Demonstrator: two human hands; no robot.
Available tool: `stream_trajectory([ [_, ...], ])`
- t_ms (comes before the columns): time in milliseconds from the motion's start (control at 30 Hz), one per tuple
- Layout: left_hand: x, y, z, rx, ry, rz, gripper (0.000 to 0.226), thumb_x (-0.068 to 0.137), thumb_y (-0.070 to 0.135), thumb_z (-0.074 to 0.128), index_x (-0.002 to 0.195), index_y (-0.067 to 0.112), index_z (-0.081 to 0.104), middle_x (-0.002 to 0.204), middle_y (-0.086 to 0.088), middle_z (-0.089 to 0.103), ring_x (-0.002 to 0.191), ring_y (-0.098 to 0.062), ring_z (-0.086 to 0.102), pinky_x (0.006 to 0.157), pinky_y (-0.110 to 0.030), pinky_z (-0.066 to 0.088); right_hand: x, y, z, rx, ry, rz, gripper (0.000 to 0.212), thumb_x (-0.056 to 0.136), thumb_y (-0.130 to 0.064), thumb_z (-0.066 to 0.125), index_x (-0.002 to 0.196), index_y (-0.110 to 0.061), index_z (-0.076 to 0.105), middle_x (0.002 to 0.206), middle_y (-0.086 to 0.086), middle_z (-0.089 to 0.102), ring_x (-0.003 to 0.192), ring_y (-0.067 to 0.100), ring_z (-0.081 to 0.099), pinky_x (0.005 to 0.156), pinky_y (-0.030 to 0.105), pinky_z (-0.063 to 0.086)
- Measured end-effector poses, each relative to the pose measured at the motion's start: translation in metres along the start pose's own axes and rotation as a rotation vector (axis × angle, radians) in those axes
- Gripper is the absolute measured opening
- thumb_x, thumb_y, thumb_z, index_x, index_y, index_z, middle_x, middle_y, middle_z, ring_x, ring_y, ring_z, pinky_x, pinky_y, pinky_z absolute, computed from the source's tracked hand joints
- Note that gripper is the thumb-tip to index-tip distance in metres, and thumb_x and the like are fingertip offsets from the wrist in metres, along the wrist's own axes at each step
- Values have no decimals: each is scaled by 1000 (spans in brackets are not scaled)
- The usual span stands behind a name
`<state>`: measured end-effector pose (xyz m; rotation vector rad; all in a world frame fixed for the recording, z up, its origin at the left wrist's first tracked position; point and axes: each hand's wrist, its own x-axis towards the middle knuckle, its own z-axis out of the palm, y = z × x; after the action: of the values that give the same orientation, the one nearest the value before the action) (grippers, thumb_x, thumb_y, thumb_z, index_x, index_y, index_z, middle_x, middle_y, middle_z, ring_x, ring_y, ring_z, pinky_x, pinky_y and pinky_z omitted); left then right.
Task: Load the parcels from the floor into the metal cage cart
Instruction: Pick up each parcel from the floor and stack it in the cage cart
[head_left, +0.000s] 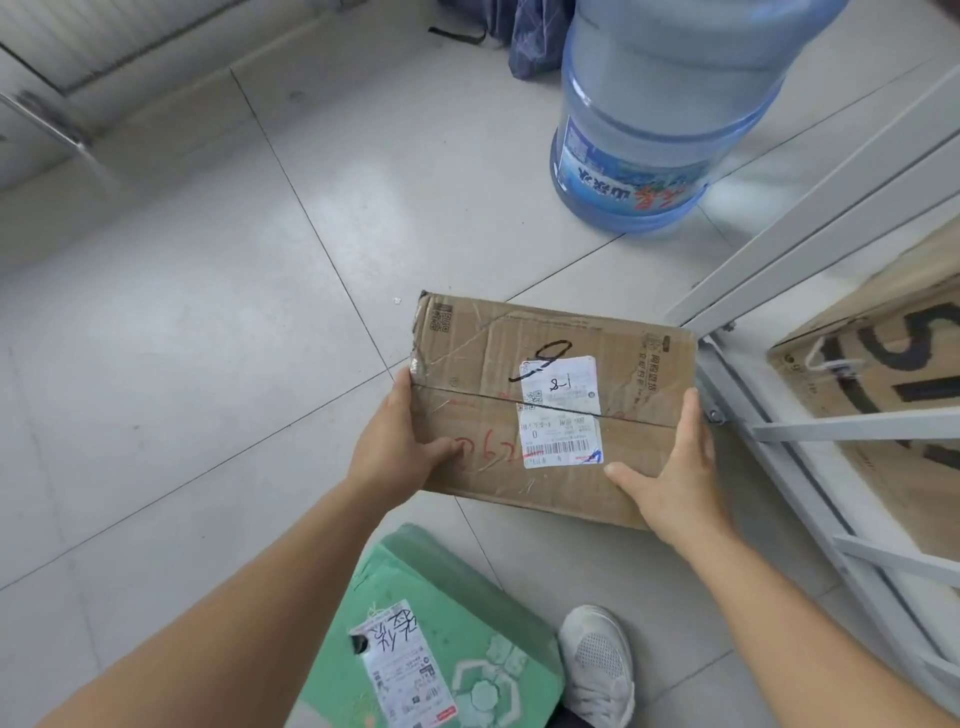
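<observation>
I hold a flat brown cardboard parcel (550, 374) with a white shipping label and black and red scrawl, just left of the grey metal cage cart (779, 431). My left hand (395, 447) grips its left edge, thumb on top. On the right edge, my right hand (670, 467) grips with its thumb across the near corner. Whether the parcel touches the floor cannot be told. A green parcel (441, 623) with a white label lies on the floor below it, near my feet. Inside the cart lies a large brown box (883, 364) with black lettering.
A big blue water jug (660, 114) stands on the tiles behind the parcel, close to the cart's frame. Dark fabric (530, 36) lies at the top edge. My white shoe (597, 670) is beside the green parcel. Pale floor tiles (182, 338) spread to the left.
</observation>
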<state>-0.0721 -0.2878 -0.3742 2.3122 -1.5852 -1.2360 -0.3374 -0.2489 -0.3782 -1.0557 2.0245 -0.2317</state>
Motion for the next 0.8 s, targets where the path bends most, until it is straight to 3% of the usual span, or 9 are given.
stream_trajectory([
  [300, -118, 86, -119, -171, 139, 10, 87, 76, 23, 79, 144, 34, 26, 129, 7, 51, 110, -16, 53, 84, -32, 46, -102, -93, -122, 69, 32, -113, 116, 77, -24, 80, 154, -31, -5, 162, -3, 8, 145, 16, 22, 109, 37, 30],
  [467, -187, 129, -179, -214, 211, 41, 89, 75, 24, 79, 144, 38, 24, 130, 6, 49, 114, -18, 53, 92, -43, 51, -169, -135, -188, 80, 58, -190, 114, 77, -25, 79, 154, -31, -5, 161, -2, 14, 143, 18, 25, 107, 39, 32],
  [800, -341, 171, -263, -311, 310, 210, 90, 74, 23, 79, 145, 36, 26, 126, 2, 50, 112, -21, 54, 93, -47, 51, -327, -173, -284, 110, 204, -328, 117, 75, -28, 81, 154, -30, -6, 159, 3, 16, 144, 21, 25, 109, 39, 31],
])
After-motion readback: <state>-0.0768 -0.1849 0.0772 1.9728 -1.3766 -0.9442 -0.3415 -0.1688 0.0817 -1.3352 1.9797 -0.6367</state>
